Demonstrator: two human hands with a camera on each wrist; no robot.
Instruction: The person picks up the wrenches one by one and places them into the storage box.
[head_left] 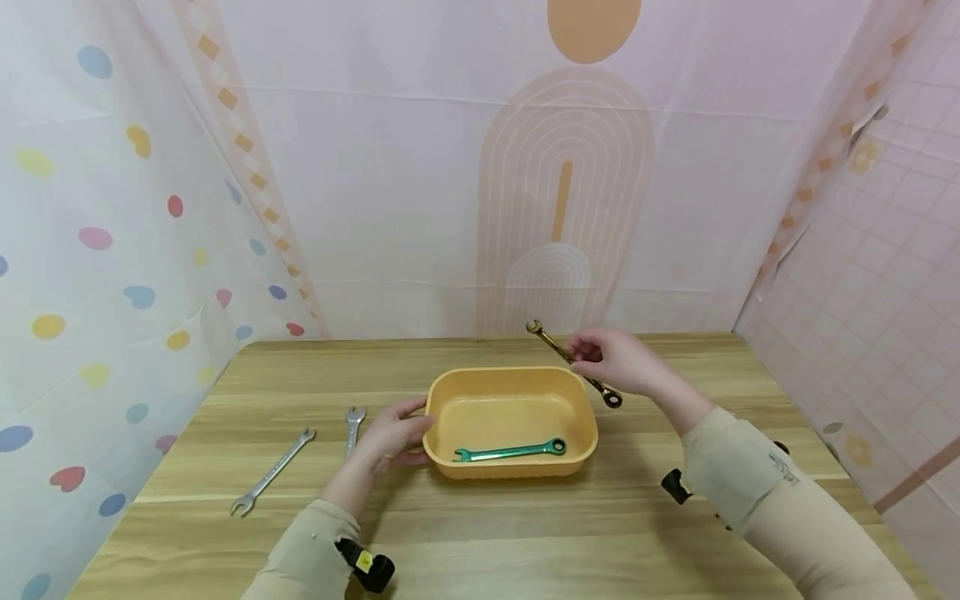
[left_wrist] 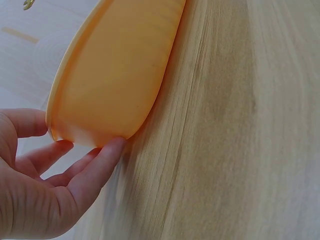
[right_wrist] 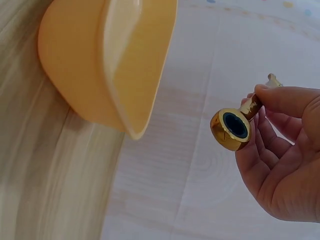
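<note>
Risk first: I pinch the gold wrench (head_left: pixel 573 363) only at mid-shaft, tilted, ring end low near the far right corner of the orange tub (head_left: pixel 512 375) and open end up toward the backdrop. With so little of it gripped, I judge it could swivel in my fingers and slip. If it drops from here, the ring end looks more likely to hit the rim or the wooden table (head_left: pixel 525 525) than to land inside. A knock on the rim could also shove the tub, since it is light plastic and only braced on one side. The green wrench (head_left: pixel 511 452) already lies along the tub's near wall, so a falling tool might clatter onto it and bounce.

My right hand (head_left: pixel 617 360) is up above the table just beyond the tub, thumb and fingertips closed narrowly on the gold wrench, other fingers loosely curved; the wrist view shows the ring end sticking out past my thumb, palm not touching it.

My left hand (head_left: pixel 388 437) is relaxed and fairly wide, fingers straight-ish, fingertips (left_wrist: pixel 111 150) resting against the tub's left end wall, thumb near the rim. It holds nothing.

Two silver wrenches sit on the table to my left: short silver wrench (head_left: pixel 353 426) just beside my left hand, long silver wrench (head_left: pixel 272 472) further out, both untouched.
</note>
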